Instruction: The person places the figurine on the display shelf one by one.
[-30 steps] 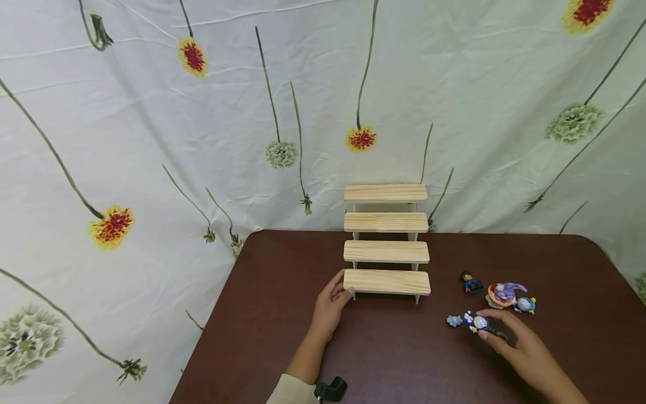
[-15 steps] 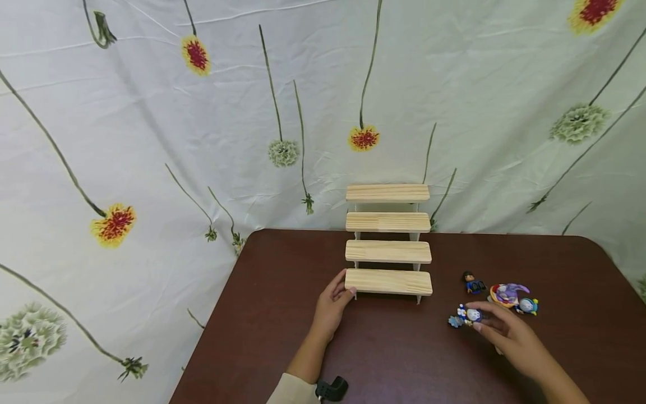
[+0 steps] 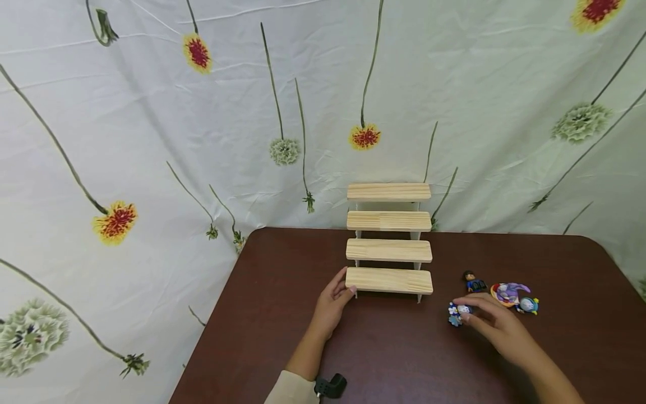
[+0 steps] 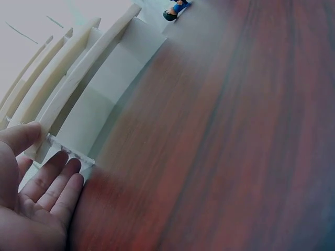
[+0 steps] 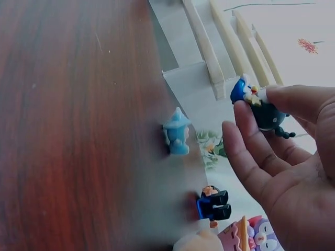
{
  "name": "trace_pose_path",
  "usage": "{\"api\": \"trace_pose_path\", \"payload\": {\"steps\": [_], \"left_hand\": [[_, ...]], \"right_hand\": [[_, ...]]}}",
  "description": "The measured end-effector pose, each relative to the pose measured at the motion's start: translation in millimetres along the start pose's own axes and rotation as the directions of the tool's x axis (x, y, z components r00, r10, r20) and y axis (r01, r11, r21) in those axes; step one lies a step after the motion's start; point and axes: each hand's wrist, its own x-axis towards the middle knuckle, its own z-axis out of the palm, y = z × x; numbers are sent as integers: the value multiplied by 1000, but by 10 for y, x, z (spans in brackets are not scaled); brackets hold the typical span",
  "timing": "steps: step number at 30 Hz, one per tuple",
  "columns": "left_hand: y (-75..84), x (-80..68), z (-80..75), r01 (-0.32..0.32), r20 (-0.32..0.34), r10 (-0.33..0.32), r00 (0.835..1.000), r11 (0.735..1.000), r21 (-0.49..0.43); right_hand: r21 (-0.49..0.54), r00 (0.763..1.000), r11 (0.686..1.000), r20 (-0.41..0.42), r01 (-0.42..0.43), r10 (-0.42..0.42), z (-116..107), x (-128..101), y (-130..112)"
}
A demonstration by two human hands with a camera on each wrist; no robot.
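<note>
A four-tier wooden display stand [image 3: 389, 280] with pale supports stands at the back of the brown table. My left hand [image 3: 330, 306] grips the left end of its lowest plank. In the left wrist view the thumb lies on the plank [image 4: 86, 70], with several fingers against the support below. My right hand [image 3: 504, 331] pinches a small dark blue figurine [image 5: 269, 115] with a white face and flower trim between thumb and fingers. In the right wrist view it is raised off the tabletop. A light blue figurine [image 5: 177, 132] stands on the table, partly overlapped by the held one in the head view.
Behind the right hand lies a toy figure with dark hair and blue clothes [image 3: 474, 281]. Beside it are a purple figurine on a round colourful base [image 3: 510, 293] and a blue-and-yellow one [image 3: 528, 305]. A flower-printed cloth [image 3: 227, 112] hangs behind the table.
My right hand has moved left with the dark blue figurine, from right of the light blue one to overlapping it in view. The left hand stays on the stand.
</note>
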Motion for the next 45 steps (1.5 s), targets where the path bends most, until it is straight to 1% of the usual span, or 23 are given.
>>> {"api": "trace_pose_path", "payload": {"steps": [5,8,11,14,18,21,24,26,29,33,38,42,45], "left_hand": [[-4,3,-6,-18,31,18,999,1000,-3],[-1,-1,-8,-23,36,23,999,1000,-8],[6,-7,-14,-19,39,19,999,1000,-12],[19,-15,-17,-1,45,2,999,1000,-11],[22,-19,-20,7,50,-7,999,1000,-5],[18,-16,-24,6,53,-6,999,1000,-3],[21,-12,-26,4,60,-3,998,1000,-4],[22,-13,-27,-1,64,1,998,1000,-2],[15,-11,-26,-6,69,6,998,1000,1],[7,-12,-27,8,69,-8,998,1000,4],[8,-11,-22,1,74,-1,997,1000,-6],[10,-8,-17,-7,77,8,997,1000,-10],[10,-8,-14,-7,76,8,997,1000,-15]], "right_hand": [[34,999,999,-12,-39,39,32,50,-25],[44,998,997,-20,-66,67,54,80,-47],[43,995,994,-22,-100,101,67,99,-64],[42,992,991,-16,-125,125,66,113,-72],[17,987,987,-3,-160,160,65,155,-91],[35,989,989,2,-145,145,84,201,-96],[106,993,987,5,-120,120,118,246,-102],[146,993,982,5,-122,122,142,274,-121],[180,991,975,-8,-133,136,177,308,-143],[193,989,973,-40,-129,139,232,353,-148],[189,991,974,-27,-126,133,287,415,-166],[210,994,973,-15,-99,104,340,472,-181],[208,997,976,-24,-65,71,393,514,-184]]}}
